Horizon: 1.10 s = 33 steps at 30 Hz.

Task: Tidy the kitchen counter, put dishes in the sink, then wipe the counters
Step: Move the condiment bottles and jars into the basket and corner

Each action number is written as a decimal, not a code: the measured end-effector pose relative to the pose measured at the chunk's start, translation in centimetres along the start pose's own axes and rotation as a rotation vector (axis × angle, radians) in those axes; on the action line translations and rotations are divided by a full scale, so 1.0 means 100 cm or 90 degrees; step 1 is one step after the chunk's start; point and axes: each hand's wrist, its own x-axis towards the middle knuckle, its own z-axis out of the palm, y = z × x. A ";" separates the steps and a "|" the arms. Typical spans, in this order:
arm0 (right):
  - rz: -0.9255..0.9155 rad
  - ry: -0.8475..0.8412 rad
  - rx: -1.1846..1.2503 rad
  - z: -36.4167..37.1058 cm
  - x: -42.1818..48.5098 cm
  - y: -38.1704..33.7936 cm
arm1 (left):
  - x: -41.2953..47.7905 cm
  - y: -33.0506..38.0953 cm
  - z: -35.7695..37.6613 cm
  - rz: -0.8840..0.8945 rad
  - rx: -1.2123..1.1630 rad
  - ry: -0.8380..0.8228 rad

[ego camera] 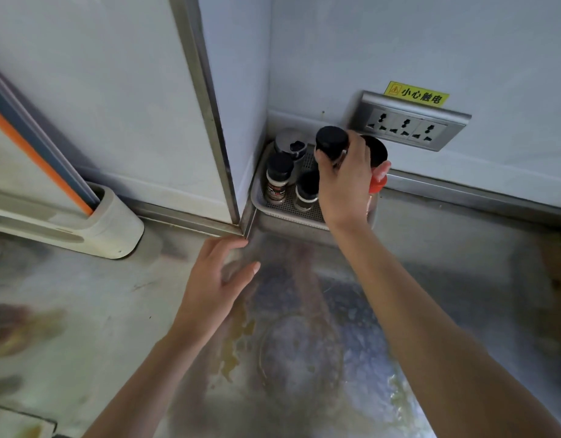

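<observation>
**Fig. Corner of a steel table with a spice tray**

The steel table (446,248) fills the lower view. It is streaked and carries a yellowish spill (238,336) near its middle. At left, a pale rack (114,222) holds upright boards against the wall. A three-outlet socket panel (408,123) is set in the back wall.

A perforated tray (288,214) rests on the table in the corner. The left grip (215,279) is spread, with relaxed fingers, over the table just in front of the tray; contact cannot be told. The right grip (345,184) curls round a black-lidded jar (331,140), held above the tray.

The tray holds:
- a silver-lidded container (290,142)
- a labelled jar (277,178)
- a smaller dark jar (306,191)
- a red-capped bottle (377,181), partly hidden

A yellow warning label (416,93) sits above the socket panel.
</observation>
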 end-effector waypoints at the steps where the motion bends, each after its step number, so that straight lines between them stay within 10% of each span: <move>1: 0.001 -0.004 -0.003 0.002 0.000 0.003 | -0.001 -0.002 0.000 -0.004 0.006 0.002; 33: 0.041 -0.079 0.004 0.013 -0.048 0.006 | -0.012 -0.004 0.009 -0.006 -0.041 -0.015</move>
